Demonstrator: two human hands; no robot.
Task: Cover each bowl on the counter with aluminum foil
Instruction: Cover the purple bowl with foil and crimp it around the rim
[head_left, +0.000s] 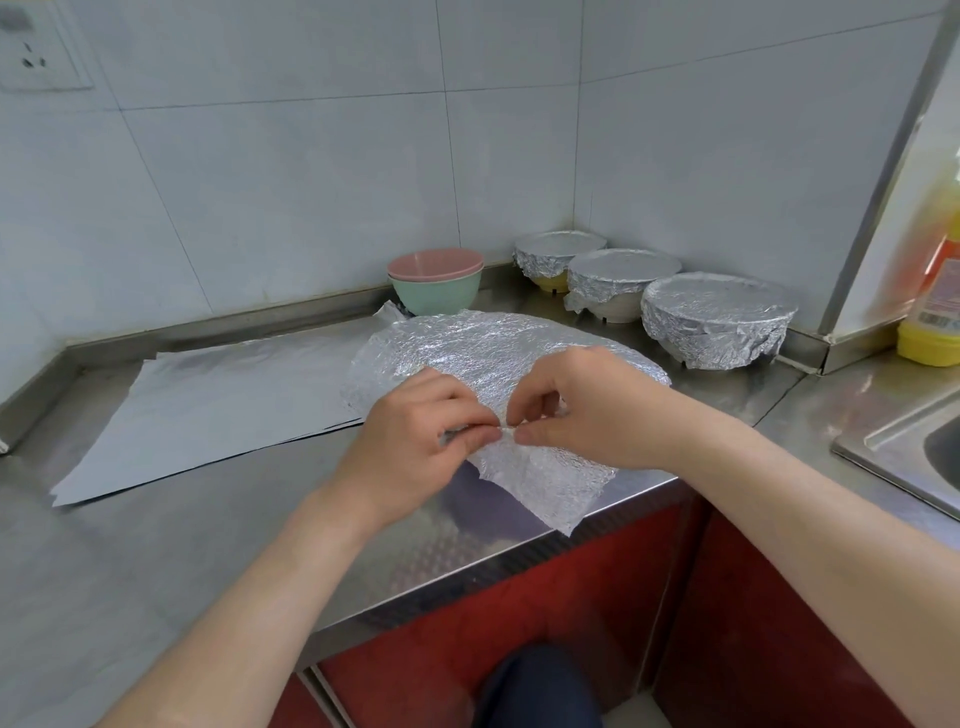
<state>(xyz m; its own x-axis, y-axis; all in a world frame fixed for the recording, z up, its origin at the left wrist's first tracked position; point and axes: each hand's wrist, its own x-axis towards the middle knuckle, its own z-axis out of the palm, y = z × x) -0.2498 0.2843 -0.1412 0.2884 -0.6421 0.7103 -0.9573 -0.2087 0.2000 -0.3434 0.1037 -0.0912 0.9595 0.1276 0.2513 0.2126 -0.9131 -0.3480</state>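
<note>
Flat foil sheets (208, 405) lie on the counter (156, 545), left of the fingers. The left hand (415, 441) and right hand (587, 410) each pinch the near edge of a crinkled foil sheet (493, 353), fingertips nearly touching. Foil-covered bowls (621, 283) stand beyond, to the right.

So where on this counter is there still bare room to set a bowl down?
Bare counter lies front left, before the flat foil sheets. A smaller patch sits between the covered bowls and the sink. The middle is crowded by the crinkled foil, pinched by the left hand and right hand.
</note>
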